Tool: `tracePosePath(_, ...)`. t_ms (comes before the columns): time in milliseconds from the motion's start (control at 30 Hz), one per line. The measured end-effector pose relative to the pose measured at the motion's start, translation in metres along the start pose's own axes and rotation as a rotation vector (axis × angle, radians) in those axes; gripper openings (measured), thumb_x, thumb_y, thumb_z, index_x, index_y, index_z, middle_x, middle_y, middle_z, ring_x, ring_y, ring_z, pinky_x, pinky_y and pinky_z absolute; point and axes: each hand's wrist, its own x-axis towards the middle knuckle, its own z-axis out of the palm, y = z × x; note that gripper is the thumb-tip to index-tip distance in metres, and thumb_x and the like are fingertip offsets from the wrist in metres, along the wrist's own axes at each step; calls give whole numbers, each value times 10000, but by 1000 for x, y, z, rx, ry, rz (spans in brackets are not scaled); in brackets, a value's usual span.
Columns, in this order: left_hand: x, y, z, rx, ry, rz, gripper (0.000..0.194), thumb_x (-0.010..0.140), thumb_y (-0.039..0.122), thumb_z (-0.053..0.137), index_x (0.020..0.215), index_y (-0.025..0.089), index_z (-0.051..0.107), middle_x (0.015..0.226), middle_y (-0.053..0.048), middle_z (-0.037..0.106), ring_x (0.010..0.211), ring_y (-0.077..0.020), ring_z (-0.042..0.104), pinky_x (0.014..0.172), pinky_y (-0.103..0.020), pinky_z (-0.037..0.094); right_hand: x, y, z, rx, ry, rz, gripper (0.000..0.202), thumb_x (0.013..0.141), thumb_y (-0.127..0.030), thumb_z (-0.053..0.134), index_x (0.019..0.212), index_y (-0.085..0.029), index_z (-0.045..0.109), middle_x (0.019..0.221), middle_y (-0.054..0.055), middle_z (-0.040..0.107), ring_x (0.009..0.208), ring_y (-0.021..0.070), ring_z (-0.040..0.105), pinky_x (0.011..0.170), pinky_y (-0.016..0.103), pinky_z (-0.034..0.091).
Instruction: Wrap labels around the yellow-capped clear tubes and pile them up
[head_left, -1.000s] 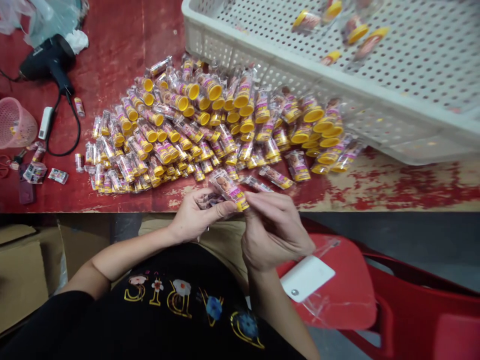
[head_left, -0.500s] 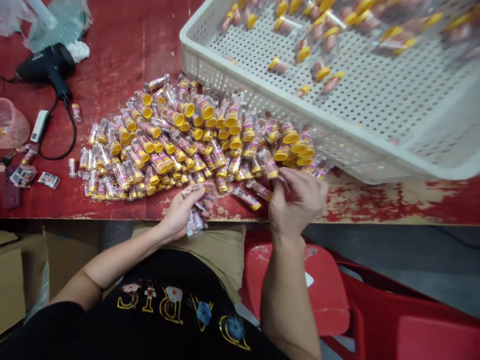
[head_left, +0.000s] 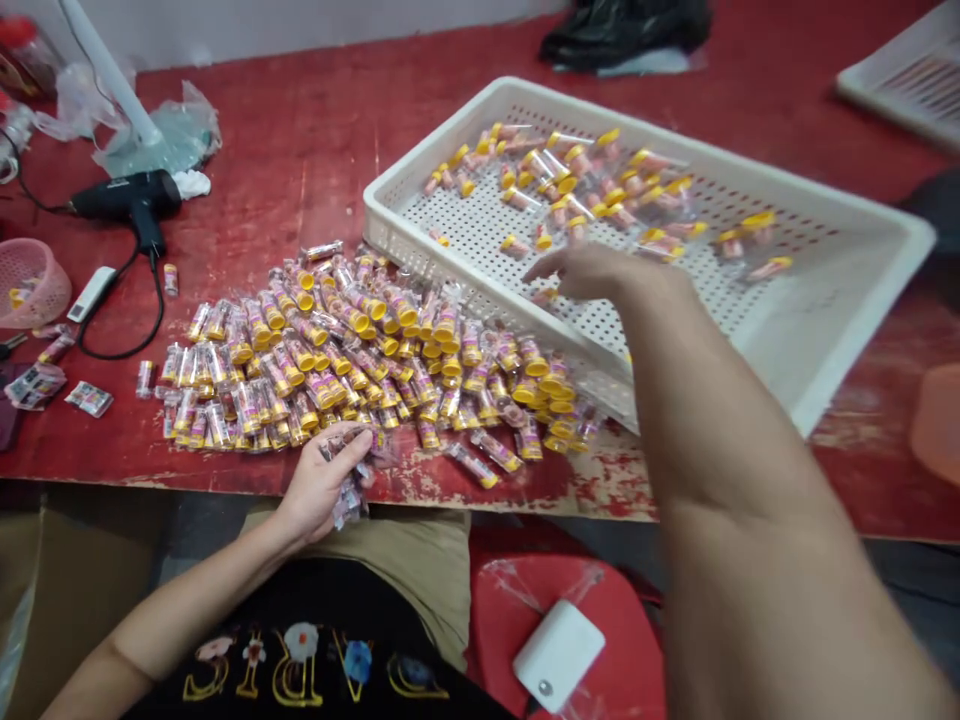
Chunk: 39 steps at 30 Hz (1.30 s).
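Note:
My left hand (head_left: 328,478) is closed on a bunch of printed plastic wrappers (head_left: 351,500) at the table's front edge. My right hand (head_left: 589,272) reaches over the near side of the white perforated crate (head_left: 757,290), fingers apart and pointing left, close to a few small yellow-capped tubes (head_left: 559,215) on its bottom. Nothing shows between those fingers. A large heap of wrapped yellow-capped tubes (head_left: 315,350) lies on the red table, between my left hand and the crate.
A black hair dryer (head_left: 131,197), a pink basket (head_left: 36,285) and a white remote-like object (head_left: 91,293) lie at the left. Another white crate (head_left: 911,75) stands at the back right. A red stool (head_left: 600,600) below the table bears a white box (head_left: 559,655).
My right hand has moved from the heap's right end up over the crate. My left hand still holds the wrappers. The view has shifted, showing more of the table's far side.

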Motion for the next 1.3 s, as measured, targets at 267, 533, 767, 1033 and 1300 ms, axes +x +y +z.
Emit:
tracePosePath(267, 14, -8, 6, -106, 64, 123, 518, 577, 421, 973, 930, 150, 709, 764, 1, 703, 577, -120, 654, 472, -199, 453, -94, -12, -17, 119, -81, 85, 346, 727, -329, 915, 662, -247, 586, 673, -64, 560, 538, 77, 522, 643, 315, 525)
tracePosePath(533, 18, -29, 17, 90, -72, 323, 400, 754, 466, 860, 1009, 173, 763, 831, -37, 740, 621, -105, 628, 538, -208, 461, -279, -126, 29, 494, -166, 257, 365, 802, -510, 816, 757, -179, 670, 576, -58, 487, 502, 64, 406, 470, 223, 347)
tracePosePath(767, 8, -45, 33, -60, -33, 232, 482, 640, 489, 937, 865, 159, 667, 586, 93, 484, 458, -21, 312, 455, -195, 246, -307, -130, 62, 597, 254, 324, 450, 797, -506, 825, 626, -181, 564, 579, -52, 505, 539, 73, 458, 552, 228, 429)
tracePosePath(1033, 8, -31, 31, -137, -43, 191, 533, 631, 513, 941, 787, 155, 579, 639, 72, 535, 457, 3, 331, 448, -168, 205, -321, -130, 29, 679, 30, 272, 349, 985, -526, 582, 1190, -248, 630, 892, 21, 644, 721, 143, 631, 735, 328, 578)
tracePosePath(1300, 7, -22, 30, -145, -86, 190, 535, 635, 510, 942, 767, 150, 569, 650, 63, 558, 457, 6, 339, 446, -160, 217, -332, -127, 2, 246, 136, -142, 417, 891, -184, 728, 1294, -275, 674, 1110, 70, 695, 1050, 228, 671, 944, 413, 555)
